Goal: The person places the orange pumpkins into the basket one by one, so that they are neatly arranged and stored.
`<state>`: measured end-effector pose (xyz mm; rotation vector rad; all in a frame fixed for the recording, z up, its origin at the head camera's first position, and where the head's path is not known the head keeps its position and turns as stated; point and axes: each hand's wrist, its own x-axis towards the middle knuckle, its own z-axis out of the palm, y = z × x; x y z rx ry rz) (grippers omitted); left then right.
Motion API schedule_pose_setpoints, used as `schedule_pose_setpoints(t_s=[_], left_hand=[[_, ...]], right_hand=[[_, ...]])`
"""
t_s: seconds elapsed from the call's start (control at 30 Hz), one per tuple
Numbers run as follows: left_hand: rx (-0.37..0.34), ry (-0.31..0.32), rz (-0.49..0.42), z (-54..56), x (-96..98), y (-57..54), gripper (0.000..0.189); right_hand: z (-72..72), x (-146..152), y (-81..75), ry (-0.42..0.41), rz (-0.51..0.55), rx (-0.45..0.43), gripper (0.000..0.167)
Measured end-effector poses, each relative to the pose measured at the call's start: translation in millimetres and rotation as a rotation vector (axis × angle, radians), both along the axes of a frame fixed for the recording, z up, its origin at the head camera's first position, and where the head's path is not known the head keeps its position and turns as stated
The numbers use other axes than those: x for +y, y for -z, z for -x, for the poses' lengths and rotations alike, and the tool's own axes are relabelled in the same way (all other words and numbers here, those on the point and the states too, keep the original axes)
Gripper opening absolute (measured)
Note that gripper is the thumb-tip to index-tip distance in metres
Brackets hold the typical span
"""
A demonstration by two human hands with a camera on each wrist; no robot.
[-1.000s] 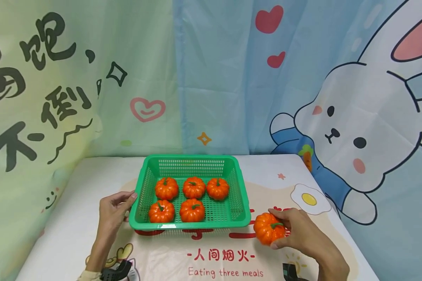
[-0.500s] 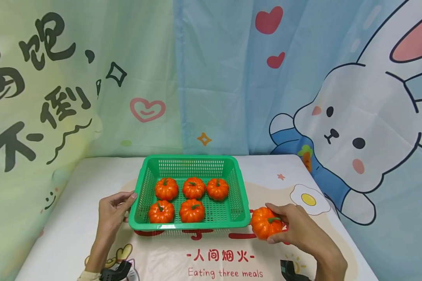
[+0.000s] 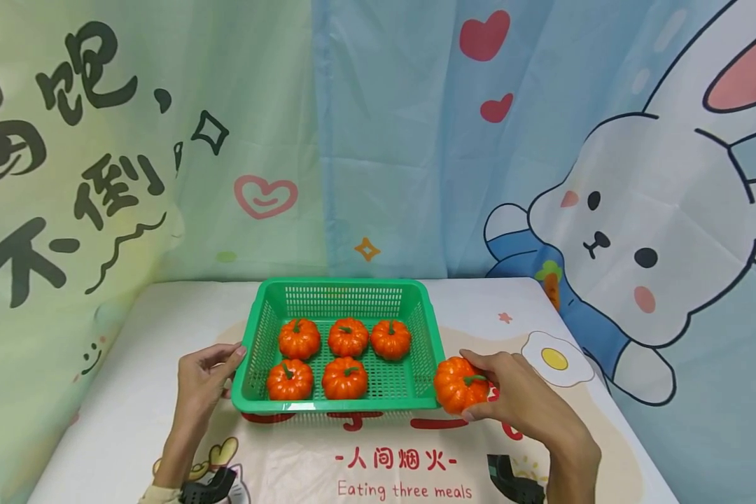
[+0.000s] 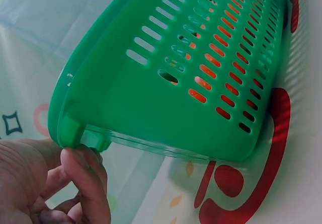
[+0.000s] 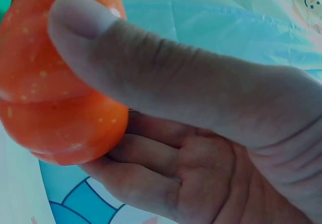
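Observation:
A green plastic basket (image 3: 336,405) with slotted walls stands on the table, and several small orange pumpkins (image 3: 344,379) with green stems lie in two rows inside it. At the basket's left rim, my left hand (image 3: 203,381) pinches the edge between thumb and fingers; the left wrist view shows the fingertips at the rim's corner (image 4: 68,128). My right hand (image 3: 515,395) grips another pumpkin (image 3: 458,386) between thumb and fingers, beside the basket's front right corner and overlapping its rim in the head view. In the right wrist view the thumb lies across this pumpkin (image 5: 60,113).
A printed cloth (image 3: 397,437) with red lettering and a fried-egg picture covers the table. Behind it hangs a curtain (image 3: 384,140) with a cartoon rabbit and hearts. The basket's front right part, beside the pumpkins, shows bare slotted floor (image 3: 398,380).
My right hand has moved left and slightly up with the pumpkin, from the right of the basket to its right rim. The left hand and the basket have stayed in place.

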<state>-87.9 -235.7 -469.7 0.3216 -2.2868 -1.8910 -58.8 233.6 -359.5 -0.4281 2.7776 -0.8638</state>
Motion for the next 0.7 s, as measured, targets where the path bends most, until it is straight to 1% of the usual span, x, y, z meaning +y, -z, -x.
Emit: schedule_pose_setpoints(t_s=[0.17,0.4,0.53,0.7], left_hand=[[0.008,-0.001,0.000,0.9,-0.3,1.2,0.035],[0.000,-0.002,-0.011,0.2,-0.6,2.9,0.035],[0.000,-0.005,-0.010,0.1,-0.9,3.0,0.034],[0.005,-0.007,-0.006,0.4,-0.9,2.6,0.034]], right_hand=[[3.3,-7.9,-0.1,0.001,-0.007,0.014,0.085],[11.1,-12.4,2.5,-0.006,0.054,0.002,0.089],[15.0,-16.2,5.1,-0.027,0.079,-0.007,0.088],[18.8,-23.5,9.3,-0.046,0.090,0.013,0.089]])
